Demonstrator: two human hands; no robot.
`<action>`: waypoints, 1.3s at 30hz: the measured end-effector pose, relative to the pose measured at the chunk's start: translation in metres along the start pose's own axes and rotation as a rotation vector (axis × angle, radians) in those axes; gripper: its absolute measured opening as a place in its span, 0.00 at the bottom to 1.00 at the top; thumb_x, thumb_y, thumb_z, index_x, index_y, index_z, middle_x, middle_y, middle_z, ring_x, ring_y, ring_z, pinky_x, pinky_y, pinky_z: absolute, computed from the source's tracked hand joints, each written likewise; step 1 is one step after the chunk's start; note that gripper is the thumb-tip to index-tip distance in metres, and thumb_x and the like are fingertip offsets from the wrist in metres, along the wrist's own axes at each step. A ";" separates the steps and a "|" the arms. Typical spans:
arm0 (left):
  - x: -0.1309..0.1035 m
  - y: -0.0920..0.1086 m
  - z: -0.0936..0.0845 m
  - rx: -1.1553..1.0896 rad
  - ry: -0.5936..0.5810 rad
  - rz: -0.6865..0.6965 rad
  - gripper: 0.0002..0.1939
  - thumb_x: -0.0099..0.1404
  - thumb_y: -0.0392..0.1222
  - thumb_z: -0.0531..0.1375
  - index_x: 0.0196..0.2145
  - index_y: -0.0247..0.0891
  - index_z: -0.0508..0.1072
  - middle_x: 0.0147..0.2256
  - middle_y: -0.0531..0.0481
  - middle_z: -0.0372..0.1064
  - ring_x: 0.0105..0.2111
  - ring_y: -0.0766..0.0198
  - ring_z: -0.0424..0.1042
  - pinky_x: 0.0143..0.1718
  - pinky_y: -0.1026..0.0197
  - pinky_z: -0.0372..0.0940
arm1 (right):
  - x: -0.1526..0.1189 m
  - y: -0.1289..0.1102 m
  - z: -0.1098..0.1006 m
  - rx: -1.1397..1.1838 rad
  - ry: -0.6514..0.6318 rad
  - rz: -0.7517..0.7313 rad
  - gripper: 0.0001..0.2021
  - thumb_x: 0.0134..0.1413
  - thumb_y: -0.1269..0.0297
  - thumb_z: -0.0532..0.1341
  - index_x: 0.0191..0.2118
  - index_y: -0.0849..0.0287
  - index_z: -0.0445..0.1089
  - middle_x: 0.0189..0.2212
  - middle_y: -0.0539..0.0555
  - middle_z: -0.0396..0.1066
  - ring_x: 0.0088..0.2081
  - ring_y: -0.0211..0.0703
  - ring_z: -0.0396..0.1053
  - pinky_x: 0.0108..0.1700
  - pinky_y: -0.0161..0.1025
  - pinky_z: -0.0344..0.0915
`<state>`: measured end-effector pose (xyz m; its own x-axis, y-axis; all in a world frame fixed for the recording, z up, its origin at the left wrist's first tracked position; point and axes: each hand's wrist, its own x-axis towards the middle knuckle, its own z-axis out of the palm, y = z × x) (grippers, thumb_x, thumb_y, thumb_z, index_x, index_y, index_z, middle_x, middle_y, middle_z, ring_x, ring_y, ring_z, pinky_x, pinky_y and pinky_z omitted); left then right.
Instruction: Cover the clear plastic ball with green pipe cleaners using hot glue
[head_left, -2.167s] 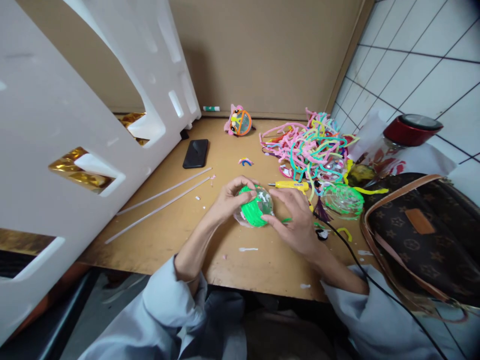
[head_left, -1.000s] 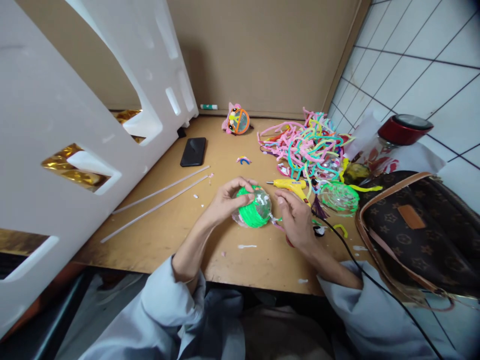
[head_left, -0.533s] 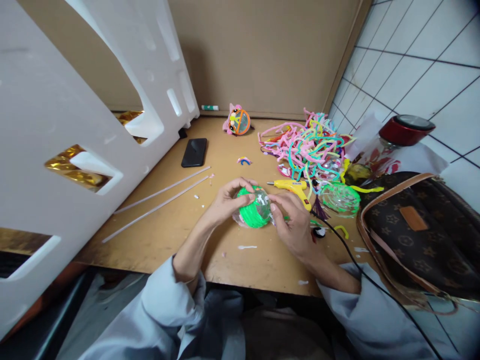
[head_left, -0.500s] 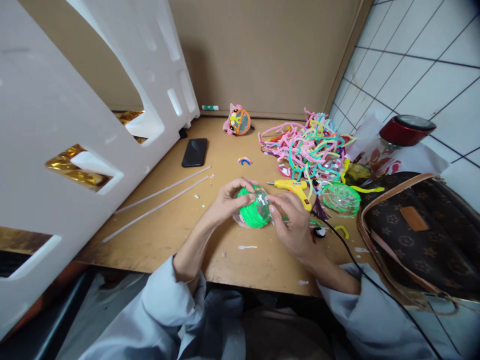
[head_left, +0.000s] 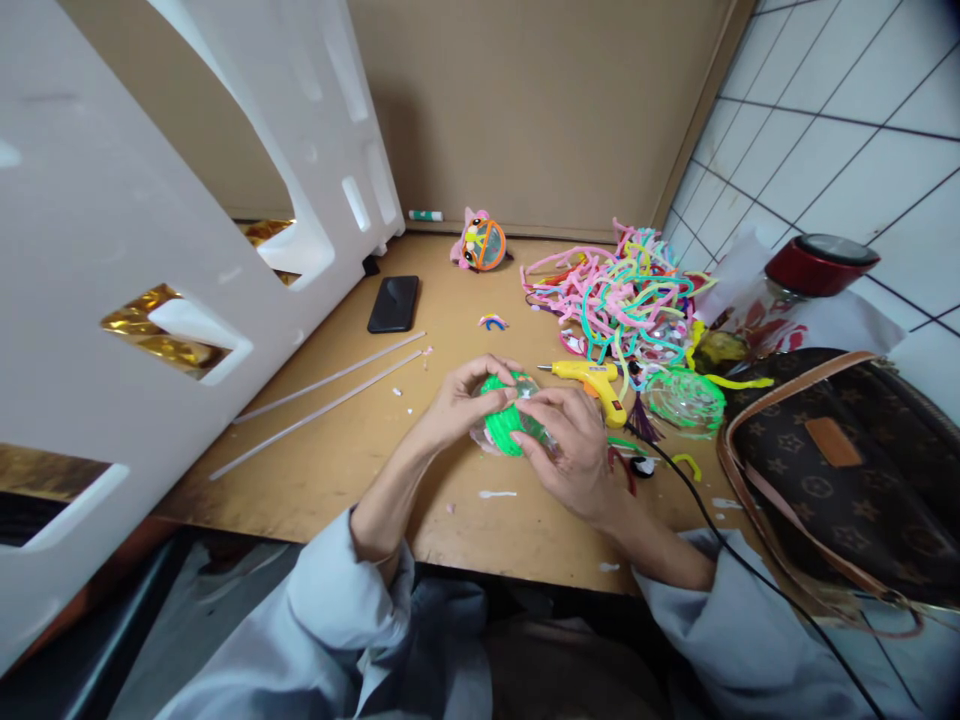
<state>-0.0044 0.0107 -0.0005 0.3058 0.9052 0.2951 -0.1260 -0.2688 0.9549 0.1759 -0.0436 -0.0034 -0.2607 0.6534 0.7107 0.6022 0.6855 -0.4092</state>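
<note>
Near the front of the table I hold a clear plastic ball (head_left: 504, 432), partly wrapped in bright green fuzzy pipe cleaner. My left hand (head_left: 469, 405) is closed around its left side, thumb and fingers pressing on the green. Curled over the clear right side is my right hand (head_left: 566, 440), its fingers and thumb touching the ball and hiding part of it. Whether those fingertips also pinch some small piece, I cannot tell. Just beyond the right hand lies a yellow glue gun (head_left: 589, 380). A second green-wrapped clear piece (head_left: 686, 398) rests to its right.
A tangle of coloured pipe cleaners (head_left: 611, 290) fills the back right. Beside it stand a red-lidded jar (head_left: 810, 275) and a brown handbag (head_left: 840, 470). Glue sticks (head_left: 315, 415), a black phone (head_left: 394, 304) and a pink-orange decorated ball (head_left: 484, 243) lie left and back. A white plastic panel (head_left: 300, 120) rises left.
My right hand has moved left and in over the ball, covering more of its clear side. My left hand keeps its grip. The view has shifted slightly.
</note>
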 end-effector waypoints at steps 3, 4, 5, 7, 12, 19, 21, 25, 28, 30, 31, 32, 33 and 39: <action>0.000 0.001 0.001 0.015 -0.004 0.011 0.11 0.56 0.46 0.70 0.32 0.38 0.75 0.41 0.47 0.75 0.47 0.58 0.73 0.51 0.54 0.65 | 0.000 0.000 0.000 0.016 0.002 0.001 0.10 0.61 0.64 0.59 0.46 0.54 0.74 0.41 0.56 0.72 0.44 0.48 0.69 0.47 0.49 0.65; -0.001 0.001 0.001 0.021 -0.006 0.016 0.12 0.57 0.47 0.70 0.32 0.38 0.75 0.41 0.47 0.75 0.48 0.57 0.72 0.52 0.54 0.65 | 0.000 0.000 0.000 0.011 0.007 -0.004 0.09 0.61 0.64 0.59 0.46 0.54 0.74 0.41 0.56 0.72 0.44 0.48 0.69 0.48 0.49 0.65; -0.001 0.002 0.002 0.032 -0.008 0.023 0.12 0.57 0.48 0.69 0.32 0.38 0.75 0.41 0.46 0.75 0.48 0.57 0.72 0.52 0.54 0.65 | 0.000 0.000 0.000 0.004 0.011 -0.011 0.09 0.61 0.64 0.60 0.45 0.54 0.74 0.41 0.56 0.71 0.44 0.48 0.69 0.48 0.49 0.65; -0.003 0.003 0.003 0.064 -0.012 0.034 0.13 0.59 0.50 0.68 0.33 0.38 0.75 0.43 0.45 0.74 0.49 0.57 0.72 0.52 0.54 0.65 | 0.000 0.001 -0.001 -0.011 0.019 -0.030 0.08 0.61 0.64 0.60 0.45 0.55 0.73 0.41 0.56 0.71 0.44 0.48 0.69 0.47 0.48 0.65; -0.007 0.006 -0.001 0.121 -0.085 0.061 0.15 0.64 0.55 0.63 0.38 0.41 0.75 0.47 0.45 0.71 0.52 0.56 0.70 0.56 0.52 0.63 | 0.001 0.001 -0.003 -0.018 0.025 -0.065 0.08 0.61 0.65 0.61 0.44 0.60 0.73 0.40 0.58 0.71 0.43 0.49 0.69 0.46 0.48 0.65; -0.010 0.004 -0.009 0.268 -0.235 0.120 0.34 0.45 0.54 0.76 0.48 0.44 0.70 0.53 0.43 0.65 0.59 0.49 0.64 0.61 0.47 0.59 | 0.002 0.003 -0.003 0.013 0.021 -0.037 0.08 0.60 0.65 0.61 0.45 0.55 0.73 0.41 0.56 0.72 0.43 0.47 0.70 0.47 0.48 0.66; -0.011 0.002 -0.009 0.321 -0.232 0.149 0.38 0.43 0.52 0.77 0.50 0.45 0.69 0.55 0.42 0.63 0.59 0.48 0.63 0.62 0.46 0.58 | 0.002 0.004 -0.003 0.020 0.022 -0.040 0.08 0.60 0.65 0.62 0.45 0.56 0.73 0.40 0.56 0.72 0.43 0.47 0.70 0.47 0.48 0.66; -0.014 -0.001 -0.004 0.383 -0.200 0.193 0.39 0.44 0.50 0.77 0.51 0.45 0.67 0.56 0.41 0.62 0.59 0.48 0.63 0.61 0.45 0.60 | 0.002 0.004 -0.003 0.054 0.010 -0.018 0.10 0.59 0.65 0.61 0.46 0.55 0.73 0.40 0.56 0.72 0.43 0.48 0.70 0.47 0.49 0.66; -0.014 0.000 0.000 0.400 -0.180 0.214 0.32 0.50 0.47 0.74 0.50 0.44 0.67 0.54 0.41 0.64 0.57 0.50 0.65 0.59 0.46 0.62 | 0.002 0.007 -0.004 0.116 0.002 0.029 0.13 0.59 0.65 0.61 0.49 0.53 0.72 0.42 0.55 0.72 0.45 0.48 0.70 0.48 0.49 0.68; -0.014 0.001 0.001 0.411 -0.176 0.233 0.31 0.51 0.46 0.73 0.50 0.44 0.67 0.54 0.42 0.64 0.56 0.50 0.66 0.58 0.46 0.63 | 0.002 0.009 -0.005 0.143 0.012 0.055 0.14 0.59 0.65 0.61 0.51 0.53 0.70 0.43 0.56 0.72 0.46 0.48 0.71 0.49 0.49 0.68; -0.014 0.001 0.000 0.417 -0.177 0.239 0.31 0.51 0.46 0.73 0.50 0.44 0.67 0.54 0.42 0.65 0.56 0.50 0.66 0.57 0.46 0.63 | 0.001 0.010 -0.006 0.150 0.015 0.062 0.14 0.60 0.65 0.60 0.51 0.53 0.70 0.44 0.56 0.72 0.47 0.48 0.71 0.49 0.49 0.69; -0.013 0.001 0.000 0.423 -0.176 0.243 0.31 0.51 0.45 0.74 0.49 0.44 0.67 0.54 0.42 0.65 0.56 0.50 0.66 0.57 0.46 0.63 | 0.001 0.010 -0.006 0.156 0.017 0.064 0.14 0.60 0.66 0.60 0.51 0.53 0.70 0.44 0.56 0.72 0.47 0.48 0.71 0.50 0.49 0.69; -0.013 0.000 0.000 0.429 -0.174 0.243 0.31 0.50 0.45 0.74 0.49 0.44 0.67 0.54 0.42 0.64 0.56 0.50 0.66 0.58 0.46 0.62 | 0.001 0.010 -0.006 0.162 0.017 0.060 0.13 0.60 0.66 0.60 0.51 0.53 0.70 0.43 0.56 0.72 0.47 0.47 0.70 0.50 0.48 0.69; -0.013 0.000 -0.001 0.442 -0.170 0.213 0.30 0.51 0.46 0.73 0.49 0.43 0.69 0.55 0.41 0.65 0.57 0.49 0.66 0.58 0.46 0.61 | 0.003 0.009 -0.007 0.162 0.003 0.063 0.12 0.61 0.66 0.58 0.48 0.54 0.72 0.42 0.55 0.72 0.46 0.46 0.71 0.49 0.47 0.69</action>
<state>-0.0096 -0.0007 -0.0048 0.4701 0.7590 0.4504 0.1976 -0.5879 0.7844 0.1857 -0.0379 -0.0013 -0.2239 0.6955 0.6828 0.4872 0.6866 -0.5396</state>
